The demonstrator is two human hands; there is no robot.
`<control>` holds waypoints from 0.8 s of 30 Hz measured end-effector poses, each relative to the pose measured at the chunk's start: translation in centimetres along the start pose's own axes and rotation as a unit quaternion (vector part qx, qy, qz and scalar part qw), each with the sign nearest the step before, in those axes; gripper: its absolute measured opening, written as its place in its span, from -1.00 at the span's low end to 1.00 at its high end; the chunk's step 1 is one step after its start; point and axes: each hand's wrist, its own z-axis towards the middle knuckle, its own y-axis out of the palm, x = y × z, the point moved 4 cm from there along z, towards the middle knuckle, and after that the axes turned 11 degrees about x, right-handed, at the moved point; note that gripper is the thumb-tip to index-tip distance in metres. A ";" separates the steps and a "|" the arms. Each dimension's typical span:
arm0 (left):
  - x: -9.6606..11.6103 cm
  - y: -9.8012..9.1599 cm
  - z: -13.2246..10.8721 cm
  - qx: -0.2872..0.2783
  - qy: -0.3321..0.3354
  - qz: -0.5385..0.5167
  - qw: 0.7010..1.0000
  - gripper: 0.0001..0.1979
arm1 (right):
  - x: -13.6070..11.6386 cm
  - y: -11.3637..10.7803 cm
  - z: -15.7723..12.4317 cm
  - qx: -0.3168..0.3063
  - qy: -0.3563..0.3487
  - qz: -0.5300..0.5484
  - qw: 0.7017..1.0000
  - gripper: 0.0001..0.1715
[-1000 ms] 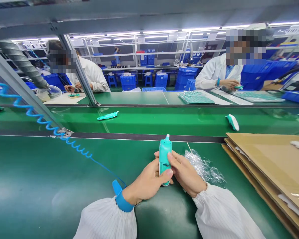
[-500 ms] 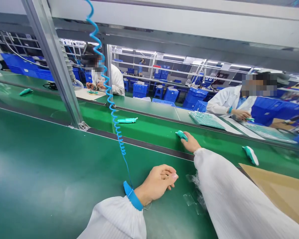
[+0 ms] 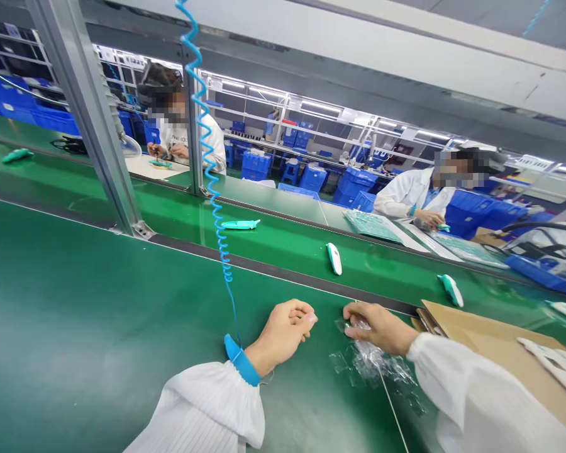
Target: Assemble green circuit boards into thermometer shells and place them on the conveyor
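Note:
My left hand (image 3: 283, 333), in a blue wrist strap (image 3: 245, 362) with a coiled blue cord (image 3: 224, 251), rests over the green bench. Its fingers are curled, the thumb lies against them, and nothing shows in its grasp. My right hand (image 3: 377, 326) is over a heap of small clear plastic film pieces (image 3: 372, 360). Its thumb and fingers are apart, and I see nothing held. Beyond it, a slim white-and-green handheld device (image 3: 334, 258) lies on the green belt. Another such device (image 3: 451, 290) lies to the right, and a green one (image 3: 240, 224) to the left.
A metal post (image 3: 87, 119) rises at the bench's left. Brown cardboard (image 3: 481, 333) lies at right, with a white-and-green piece (image 3: 554, 365) on it. Two co-workers, one at left (image 3: 212, 141) and one at right (image 3: 400, 192), sit across the belt. A further green device (image 3: 17, 155) is far left.
My right hand has let go of the device on the belt and drawn back to the plastic film pieces. My left hand keeps its curled pose. The view has shifted slightly right.

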 end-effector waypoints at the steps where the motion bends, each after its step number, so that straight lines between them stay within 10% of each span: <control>1: 0.0 0.0 0.0 -0.001 -0.001 0.001 1.000 -0.62 | -0.3 0.1 -1.3 0.012 0.005 -0.015 1.000 -0.80; 9: -0.2 -0.1 0.2 0.003 0.012 0.003 1.000 -0.62 | -0.3 -2.3 -4.5 0.082 0.054 0.158 0.983 -0.56; 14: -0.1 -0.3 0.3 0.000 0.025 0.022 0.999 -0.66 | 1.2 -1.2 -4.6 0.162 0.062 -0.055 0.983 -0.68; 18: 0.1 -1.1 0.6 0.043 0.079 0.097 0.991 -0.80 | -2.1 1.4 -4.7 0.216 -0.020 -0.008 0.976 -0.67; 24: 1.0 -3.9 0.8 0.203 0.275 0.390 0.855 -0.86 | -7.0 7.8 -3.2 0.274 -0.067 0.161 0.946 -0.62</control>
